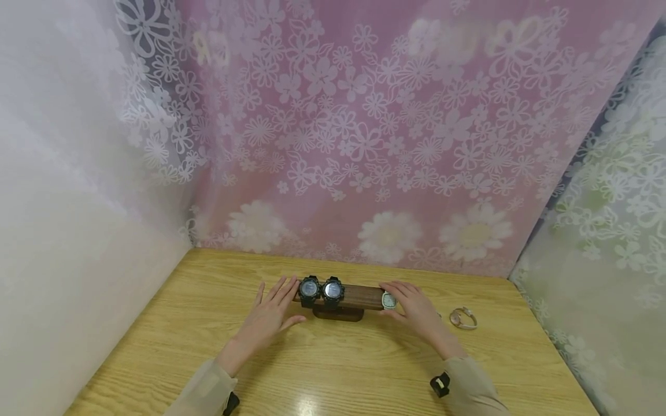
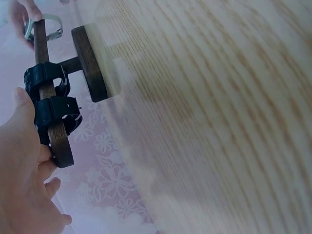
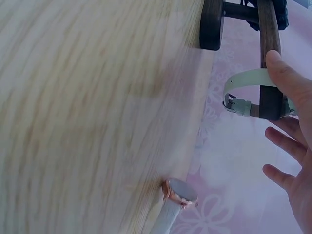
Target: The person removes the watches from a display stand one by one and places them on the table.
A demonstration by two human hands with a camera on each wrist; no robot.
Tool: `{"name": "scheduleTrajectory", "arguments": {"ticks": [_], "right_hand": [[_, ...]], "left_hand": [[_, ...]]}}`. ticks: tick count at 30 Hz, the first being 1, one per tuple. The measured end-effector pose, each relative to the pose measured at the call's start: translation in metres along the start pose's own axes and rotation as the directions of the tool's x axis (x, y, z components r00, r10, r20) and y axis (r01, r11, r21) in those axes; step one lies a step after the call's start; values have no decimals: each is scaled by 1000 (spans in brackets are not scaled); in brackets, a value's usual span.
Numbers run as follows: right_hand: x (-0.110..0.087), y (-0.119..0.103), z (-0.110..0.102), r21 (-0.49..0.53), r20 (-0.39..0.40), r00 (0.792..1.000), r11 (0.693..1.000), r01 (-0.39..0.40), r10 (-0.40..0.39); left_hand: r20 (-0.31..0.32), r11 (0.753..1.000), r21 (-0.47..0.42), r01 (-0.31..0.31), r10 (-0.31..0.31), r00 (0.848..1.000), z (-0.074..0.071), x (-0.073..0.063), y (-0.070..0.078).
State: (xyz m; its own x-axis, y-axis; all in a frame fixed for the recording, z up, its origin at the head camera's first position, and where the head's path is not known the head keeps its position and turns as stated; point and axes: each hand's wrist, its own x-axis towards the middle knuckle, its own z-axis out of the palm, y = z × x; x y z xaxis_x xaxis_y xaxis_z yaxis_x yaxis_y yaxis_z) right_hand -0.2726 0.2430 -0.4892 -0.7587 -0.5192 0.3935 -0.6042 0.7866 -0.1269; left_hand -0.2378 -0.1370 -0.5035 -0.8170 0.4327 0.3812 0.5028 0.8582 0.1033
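A dark wooden watch stand [image 1: 364,296] with a long bar stands on the table. Two black watches, a left one [image 1: 309,288] and a right one [image 1: 333,290], are strapped side by side near its left end. Around the right end loops a pale green watch [image 1: 389,300], its strap [image 3: 248,78] buckled below the bar. My right hand [image 1: 416,312] pinches this watch at the bar, thumb on the near side, fingers on the far side. At the left end, the fingers of my left hand [image 1: 265,318] touch the bar, mostly straight, with the thumb spread away.
To the right of the stand, a rose-gold watch [image 1: 463,318] with a white strap lies on the wooden table [image 1: 338,358]. A pink flowered curtain [image 1: 333,144] hangs along the back edge, and pale curtains close off both sides.
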Motion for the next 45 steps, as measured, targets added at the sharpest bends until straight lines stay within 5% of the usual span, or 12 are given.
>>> {"name": "scheduleTrajectory", "arguments": {"ticks": [7,21,31,45], "right_hand": [[-8,13,-5,-31,-122,989,997,77,-80],[-32,40,-30,-119,-207,974,991,64,-87],[-49,61,-52,-97,-228,974,995,-13,-10],[-84,111,-85,-158,-200,976,980,-120,87]], "left_hand": [[-9,1000,2,-3,3,1000,-1,0,1],[4,1000,-15,-2,2,1000,-1,0,1],[-30,1000,-18,-14,13,999,3,0,0],[7,1000,-18,-4,4,1000,0,0,1]]}}
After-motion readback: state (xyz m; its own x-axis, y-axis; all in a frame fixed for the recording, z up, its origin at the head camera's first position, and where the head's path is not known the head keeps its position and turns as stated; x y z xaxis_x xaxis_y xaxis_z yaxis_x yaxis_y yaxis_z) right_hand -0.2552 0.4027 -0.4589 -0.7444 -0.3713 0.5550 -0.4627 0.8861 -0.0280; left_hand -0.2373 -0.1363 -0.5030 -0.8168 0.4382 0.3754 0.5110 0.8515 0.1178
